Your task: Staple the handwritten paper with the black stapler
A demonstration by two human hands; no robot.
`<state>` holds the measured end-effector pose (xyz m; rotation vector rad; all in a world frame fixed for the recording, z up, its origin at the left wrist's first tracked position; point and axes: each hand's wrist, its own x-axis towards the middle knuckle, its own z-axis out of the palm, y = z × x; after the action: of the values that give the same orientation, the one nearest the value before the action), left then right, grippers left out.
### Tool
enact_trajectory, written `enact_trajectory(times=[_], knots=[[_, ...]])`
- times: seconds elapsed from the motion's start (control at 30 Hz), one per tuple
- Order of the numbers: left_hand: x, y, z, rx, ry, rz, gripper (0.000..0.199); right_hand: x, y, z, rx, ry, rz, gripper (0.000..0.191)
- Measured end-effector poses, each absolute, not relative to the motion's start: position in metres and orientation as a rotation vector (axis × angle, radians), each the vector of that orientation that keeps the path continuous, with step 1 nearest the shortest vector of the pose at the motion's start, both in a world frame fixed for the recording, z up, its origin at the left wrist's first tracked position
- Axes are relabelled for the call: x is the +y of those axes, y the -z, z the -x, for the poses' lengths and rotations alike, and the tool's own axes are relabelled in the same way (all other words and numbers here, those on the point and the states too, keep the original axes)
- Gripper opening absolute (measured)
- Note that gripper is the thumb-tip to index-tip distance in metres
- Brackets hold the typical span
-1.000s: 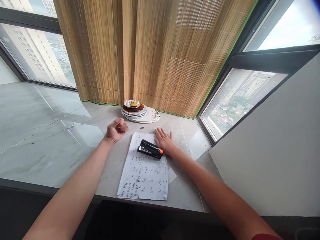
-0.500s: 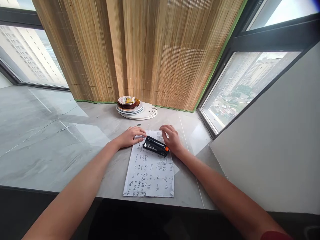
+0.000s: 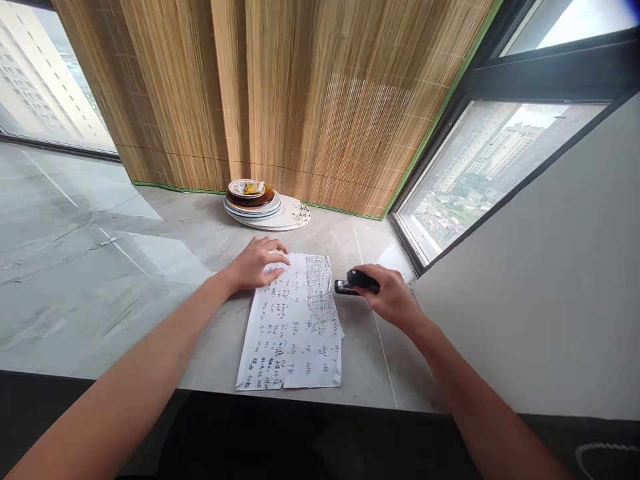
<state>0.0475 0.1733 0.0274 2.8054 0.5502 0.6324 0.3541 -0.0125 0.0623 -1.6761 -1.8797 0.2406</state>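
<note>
Left of centre, the left hand (image 3: 261, 262), fingers loosely spread, is at the paper's (image 3: 300, 340) upper left edge; the paper lies lower centre on the tabletop (image 3: 367, 367). Right of centre, the right hand (image 3: 393, 293) grips the stapler (image 3: 364, 280) just beside it.

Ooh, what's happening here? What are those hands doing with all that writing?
A person is at a grey counter, working with both hands. The right hand holds a black stapler, its front end just to the right of the paper. The left hand is at the paper's top left corner, fingers reaching over it. The paper is covered in handwriting. Farther back, by the curtain, sits a stack of plates.
</note>
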Motion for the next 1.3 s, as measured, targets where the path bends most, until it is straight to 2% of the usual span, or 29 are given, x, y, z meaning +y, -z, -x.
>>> enact_trajectory(times=[0.07, 0.17, 0.27, 0.33, 0.6, 0.83, 1.13, 1.3], knots=[[0.157, -0.032, -0.062, 0.358, -0.621, -2.776, 0.024, -0.030, -0.057, -0.366, -1.912, -0.244, 1.725, 0.028], [0.131, -0.032, -0.083, 0.003, -0.388, -2.721, 0.040, -0.047, -0.046, -0.368, -1.985, -0.285, 1.670, 0.032], [0.117, -0.026, -0.093, -0.023, -0.178, -2.722, 0.064, -0.051, -0.035, -0.361, -2.059, -0.209, 1.455, 0.044], [0.114, -0.022, -0.093, 0.008, -0.128, -2.732, 0.070, -0.052, -0.029, -0.358, -2.078, -0.106, 1.305, 0.051], [0.109, -0.031, -0.093, -0.117, -0.164, -2.626, 0.066, -0.054, -0.023, -0.348, -2.035, 0.037, 1.151, 0.047], [0.104, -0.026, -0.095, -0.113, -0.057, -2.637, 0.076, -0.057, -0.018, -0.335, -1.949, 0.192, 1.203, 0.049], [0.095, -0.022, -0.101, -0.064, -0.128, -2.670, 0.083, -0.059, -0.015, -0.336, -2.095, 0.053, 1.133, 0.055], [0.091, -0.021, -0.103, -0.055, -0.143, -2.646, 0.081, -0.058, -0.015, -0.334, -2.155, 0.104, 1.161, 0.054]])
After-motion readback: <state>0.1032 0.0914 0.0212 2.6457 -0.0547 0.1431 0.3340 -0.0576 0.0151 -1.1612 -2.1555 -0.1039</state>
